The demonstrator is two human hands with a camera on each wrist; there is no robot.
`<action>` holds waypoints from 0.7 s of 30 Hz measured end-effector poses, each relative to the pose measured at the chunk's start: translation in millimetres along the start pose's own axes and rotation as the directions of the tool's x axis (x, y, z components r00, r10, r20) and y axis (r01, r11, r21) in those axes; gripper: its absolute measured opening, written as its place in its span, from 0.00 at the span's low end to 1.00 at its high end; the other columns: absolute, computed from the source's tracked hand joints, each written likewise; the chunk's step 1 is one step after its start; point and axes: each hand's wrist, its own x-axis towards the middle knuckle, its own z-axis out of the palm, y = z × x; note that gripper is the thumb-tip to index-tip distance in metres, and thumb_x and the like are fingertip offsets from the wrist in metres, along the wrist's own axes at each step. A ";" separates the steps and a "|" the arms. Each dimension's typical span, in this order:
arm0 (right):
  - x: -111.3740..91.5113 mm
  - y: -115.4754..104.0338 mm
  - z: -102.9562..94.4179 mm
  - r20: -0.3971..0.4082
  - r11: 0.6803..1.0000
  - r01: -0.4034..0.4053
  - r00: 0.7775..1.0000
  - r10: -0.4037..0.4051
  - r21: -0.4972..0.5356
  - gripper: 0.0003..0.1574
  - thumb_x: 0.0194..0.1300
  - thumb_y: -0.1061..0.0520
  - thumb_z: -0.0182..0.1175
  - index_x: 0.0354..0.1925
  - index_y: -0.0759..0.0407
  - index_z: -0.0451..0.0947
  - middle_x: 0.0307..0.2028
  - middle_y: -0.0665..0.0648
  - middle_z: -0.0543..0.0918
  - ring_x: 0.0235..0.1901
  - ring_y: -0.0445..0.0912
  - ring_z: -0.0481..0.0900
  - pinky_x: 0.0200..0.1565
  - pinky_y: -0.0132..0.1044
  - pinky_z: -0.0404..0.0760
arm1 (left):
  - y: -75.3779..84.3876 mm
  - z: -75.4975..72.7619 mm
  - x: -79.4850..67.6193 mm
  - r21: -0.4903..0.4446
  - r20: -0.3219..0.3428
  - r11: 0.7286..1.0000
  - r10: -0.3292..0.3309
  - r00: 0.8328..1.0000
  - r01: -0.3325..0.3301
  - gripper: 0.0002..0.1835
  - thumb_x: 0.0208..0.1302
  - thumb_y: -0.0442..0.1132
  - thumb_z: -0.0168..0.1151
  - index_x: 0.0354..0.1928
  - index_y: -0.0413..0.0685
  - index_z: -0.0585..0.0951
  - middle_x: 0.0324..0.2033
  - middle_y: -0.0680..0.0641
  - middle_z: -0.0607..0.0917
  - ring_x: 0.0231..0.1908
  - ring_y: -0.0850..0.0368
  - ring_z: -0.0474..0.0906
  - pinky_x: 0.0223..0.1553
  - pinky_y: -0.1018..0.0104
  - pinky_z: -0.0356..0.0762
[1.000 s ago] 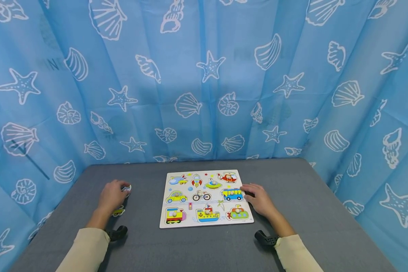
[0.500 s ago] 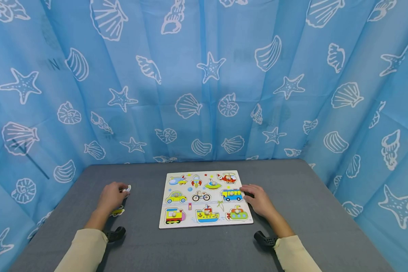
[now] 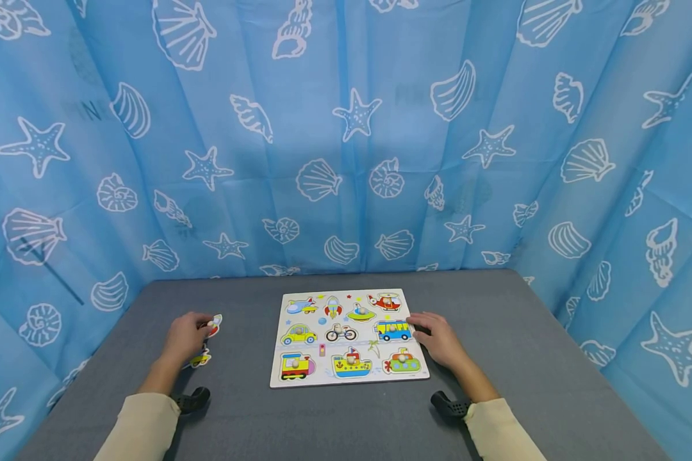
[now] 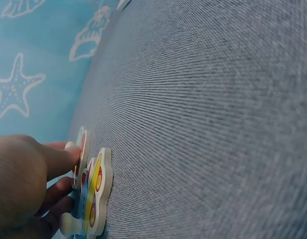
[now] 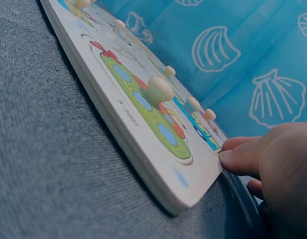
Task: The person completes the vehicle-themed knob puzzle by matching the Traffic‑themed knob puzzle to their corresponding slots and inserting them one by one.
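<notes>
In the head view my left hand [image 3: 183,340] is at the left of the table, with thumb and fingers pinching the pale knob of a red-and-white puzzle piece [image 3: 214,326]. Close by, partly behind the hand, lies a yellow piece [image 3: 200,358]; the left wrist view shows this piece [image 4: 101,189] in yellow and blue with its own knob. My right hand [image 3: 438,338] rests its thumb and fingertips against the right edge of the white knob puzzle board [image 3: 323,378]. Up close in the right wrist view, the fingers [image 5: 239,155] touch that edge beyond the green submarine piece [image 5: 143,102].
On the board sit several vehicle pieces, among them a bus [image 3: 393,330], a ship [image 3: 352,363] and a train [image 3: 296,366]. Grey cloth covers the table [image 3: 346,422]. A blue curtain [image 3: 346,192] with shell prints hangs behind it.
My left hand has shifted slightly left and down, and the red-and-white piece at its fingertips shows more of its face. The right hand and the board have stayed in place.
</notes>
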 end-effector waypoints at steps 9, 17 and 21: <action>0.1 -0.3 0.2 -0.004 1.000 -0.002 1.000 0.002 -0.010 0.21 0.66 0.66 0.58 0.58 0.66 0.77 0.61 0.65 0.75 0.67 0.64 0.59 0.64 0.63 0.55 | 0.9 2.5 -2.6 -0.020 -0.052 1.000 0.000 0.999 -0.001 0.12 0.66 0.31 0.60 0.47 0.30 0.81 0.38 0.35 0.81 0.41 0.38 0.76 0.42 0.44 0.71; -0.2 -1.0 -1.3 -0.004 1.000 0.010 1.000 -0.010 0.003 0.21 0.66 0.67 0.58 0.58 0.67 0.77 0.61 0.66 0.75 0.67 0.64 0.59 0.64 0.63 0.55 | -0.1 2.6 1.0 -0.033 -0.030 0.999 -0.020 0.999 0.019 0.11 0.67 0.32 0.59 0.48 0.32 0.81 0.39 0.37 0.80 0.41 0.40 0.76 0.41 0.45 0.72; 0.2 -0.5 -0.7 0.000 1.000 0.008 1.000 -0.008 0.008 0.22 0.66 0.67 0.58 0.58 0.67 0.77 0.61 0.66 0.75 0.67 0.65 0.59 0.64 0.63 0.55 | -1.3 3.4 1.1 -0.034 -0.046 0.999 -0.016 0.999 0.014 0.12 0.68 0.34 0.59 0.47 0.33 0.82 0.39 0.37 0.80 0.40 0.41 0.75 0.40 0.45 0.71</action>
